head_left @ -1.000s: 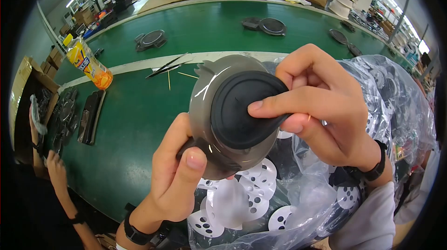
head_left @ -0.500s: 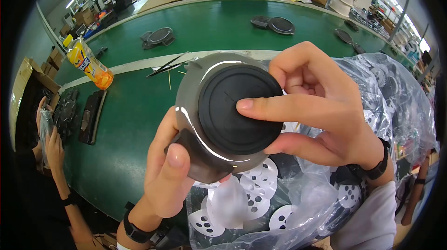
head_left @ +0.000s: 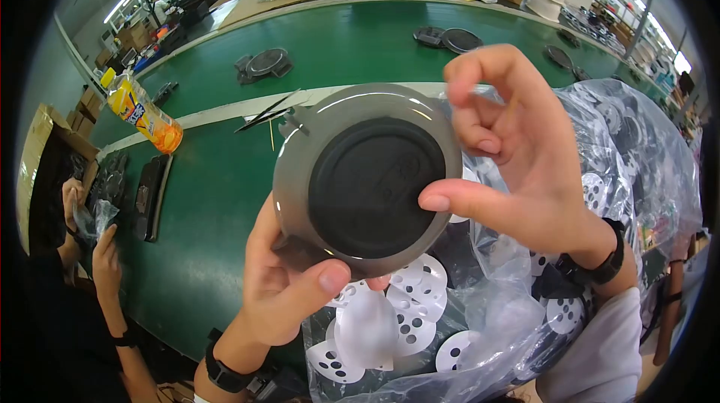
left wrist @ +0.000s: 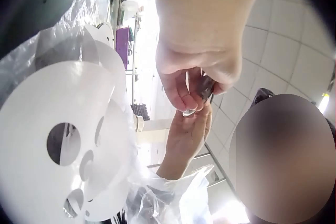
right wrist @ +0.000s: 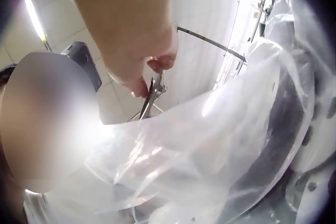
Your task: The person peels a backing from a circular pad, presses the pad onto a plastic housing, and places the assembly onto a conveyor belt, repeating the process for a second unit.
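Note:
A round, smoky grey translucent housing (head_left: 291,166) is held up in front of me, its face toward the head camera. Set in its middle lies a flat black rubbery disc (head_left: 375,185) with a ring line. My left hand (head_left: 289,294) grips the housing at its lower left, thumb on the front, other fingers behind. At the disc's right edge rests the thumb of my right hand (head_left: 532,178); that hand's index finger is raised off it, the other fingers loosely bent. In the right wrist view the housing (right wrist: 153,95) shows edge-on.
Below the hands, white discs with holes (head_left: 414,290) lie in a clear plastic bag (head_left: 510,313). Tweezers (head_left: 266,112), a drink bottle (head_left: 146,114) and a black case (head_left: 152,196) are on the green table. Black parts (head_left: 266,63) sit on the belt beyond. Another person's hands (head_left: 107,264) work at left.
The disc's right edge, pinched and bent up earlier, now lies flat. My right index finger has come off the disc. Parts on the far belt have shifted right.

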A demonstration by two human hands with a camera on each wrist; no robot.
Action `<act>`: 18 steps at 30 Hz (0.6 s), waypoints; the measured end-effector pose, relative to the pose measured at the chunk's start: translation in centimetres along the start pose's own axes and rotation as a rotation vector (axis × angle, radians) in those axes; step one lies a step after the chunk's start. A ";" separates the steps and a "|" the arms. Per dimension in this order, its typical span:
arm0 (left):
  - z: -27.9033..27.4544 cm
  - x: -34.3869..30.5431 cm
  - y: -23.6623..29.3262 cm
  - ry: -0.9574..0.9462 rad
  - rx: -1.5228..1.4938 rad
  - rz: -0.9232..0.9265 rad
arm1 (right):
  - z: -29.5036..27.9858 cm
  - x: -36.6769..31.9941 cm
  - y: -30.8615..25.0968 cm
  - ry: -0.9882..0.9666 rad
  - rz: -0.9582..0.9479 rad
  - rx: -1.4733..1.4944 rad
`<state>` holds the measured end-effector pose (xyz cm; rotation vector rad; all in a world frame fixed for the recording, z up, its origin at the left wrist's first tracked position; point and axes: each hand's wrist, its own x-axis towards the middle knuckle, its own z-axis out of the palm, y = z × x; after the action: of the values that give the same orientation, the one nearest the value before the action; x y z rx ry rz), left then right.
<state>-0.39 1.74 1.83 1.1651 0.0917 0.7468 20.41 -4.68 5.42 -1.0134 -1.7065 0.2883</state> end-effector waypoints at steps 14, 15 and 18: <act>-0.6 0.6 0.2 0.098 0.711 0.204 | 1.1 -0.5 -0.2 -0.213 0.263 0.137; -0.2 0.8 0.1 0.146 0.703 0.222 | 1.2 -0.5 -0.3 -0.225 0.190 0.058; 0.0 0.4 0.5 0.104 0.762 0.175 | 1.1 -0.4 -0.6 -0.254 0.126 -0.094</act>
<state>-0.35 2.09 2.40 1.8723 0.3906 0.9637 19.16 -5.04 5.14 -1.1969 -1.9009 0.4370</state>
